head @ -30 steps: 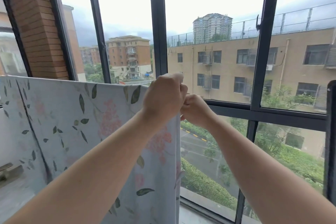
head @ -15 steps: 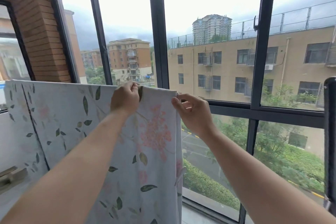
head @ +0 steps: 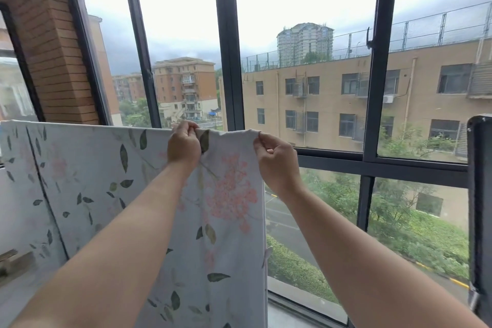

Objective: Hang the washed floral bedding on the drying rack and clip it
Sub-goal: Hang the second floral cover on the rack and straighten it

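The floral bedding [head: 87, 181], pale with green leaves and pink blossoms, hangs as a flat sheet from a top edge that runs from the far left to the middle of the view. The bar under that edge is hidden by the cloth. My left hand [head: 183, 145] pinches the top edge a little in from the right corner. My right hand [head: 275, 158] pinches that right corner between thumb and fingers. No clip shows in either hand.
A dark-framed window [head: 229, 61] stands right behind the bedding. A dark upright post [head: 480, 208] rises at the right edge. A brick pillar [head: 56, 56] fills the upper left. A ledge [head: 16, 261] lies at lower left.
My hands have moved apart along the top edge: the left slid leftward from the corner, and the right now pinches the corner. The cloth between them is stretched flat.
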`<action>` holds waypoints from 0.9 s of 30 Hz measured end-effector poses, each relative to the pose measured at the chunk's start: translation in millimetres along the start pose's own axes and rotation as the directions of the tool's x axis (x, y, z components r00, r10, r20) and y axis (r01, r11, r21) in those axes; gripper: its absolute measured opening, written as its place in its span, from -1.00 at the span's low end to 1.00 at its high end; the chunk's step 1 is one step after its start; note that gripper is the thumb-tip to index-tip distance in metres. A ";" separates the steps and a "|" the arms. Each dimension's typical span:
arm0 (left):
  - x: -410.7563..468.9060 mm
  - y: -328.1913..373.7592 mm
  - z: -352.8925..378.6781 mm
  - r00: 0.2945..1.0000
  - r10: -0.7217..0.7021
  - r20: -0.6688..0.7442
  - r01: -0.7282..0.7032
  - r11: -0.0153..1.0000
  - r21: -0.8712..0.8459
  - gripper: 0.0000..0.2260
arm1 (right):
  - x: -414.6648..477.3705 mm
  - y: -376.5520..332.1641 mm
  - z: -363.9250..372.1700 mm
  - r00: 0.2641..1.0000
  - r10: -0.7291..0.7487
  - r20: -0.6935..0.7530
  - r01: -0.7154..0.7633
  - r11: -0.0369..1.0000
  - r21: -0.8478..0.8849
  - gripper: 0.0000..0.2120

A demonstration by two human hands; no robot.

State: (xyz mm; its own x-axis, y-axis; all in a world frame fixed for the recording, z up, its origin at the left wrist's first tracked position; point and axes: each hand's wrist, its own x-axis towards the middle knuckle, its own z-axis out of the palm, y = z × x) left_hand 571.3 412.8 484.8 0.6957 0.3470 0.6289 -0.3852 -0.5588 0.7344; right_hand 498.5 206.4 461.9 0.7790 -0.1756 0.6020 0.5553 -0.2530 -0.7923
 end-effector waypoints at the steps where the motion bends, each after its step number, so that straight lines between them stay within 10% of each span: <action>1: 0.2 -0.7 1.9 1.000 0.001 -0.019 -0.001 1.000 0.003 -0.77 | 0.1 1.1 0.4 0.999 0.013 0.049 -0.012 1.000 -0.024 -0.69; 6: -5.4 -0.9 5.4 0.996 0.034 -0.080 -0.035 0.999 -0.003 -0.77 | 4.3 4.9 -0.9 0.983 0.061 0.173 -0.041 0.992 -0.116 -0.34; 17: -7.4 0.7 6.2 0.993 0.041 -0.115 -0.044 0.999 -0.020 -0.76 | 4.3 -3.8 -2.6 0.940 0.107 0.324 -0.105 0.994 -0.025 -0.58; 21: -6.3 1.3 5.2 0.993 0.043 -0.113 -0.046 0.999 -0.023 -0.76 | 8.9 -5.6 -1.6 0.973 0.079 0.218 -0.072 0.997 -0.042 -0.31; 27: -5.7 -1.4 5.3 0.996 0.036 -0.085 -0.039 0.999 -0.035 -0.75 | 9.0 -6.8 -7.5 0.995 0.025 0.093 -0.028 0.999 0.031 -0.51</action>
State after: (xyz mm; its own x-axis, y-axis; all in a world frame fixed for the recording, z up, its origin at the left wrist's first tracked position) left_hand 571.1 407.5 478.8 0.6273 0.3899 0.6742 -0.4330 -0.5450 0.7180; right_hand 499.6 199.4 473.5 0.8162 -0.0931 0.5703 0.5421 -0.2184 -0.8115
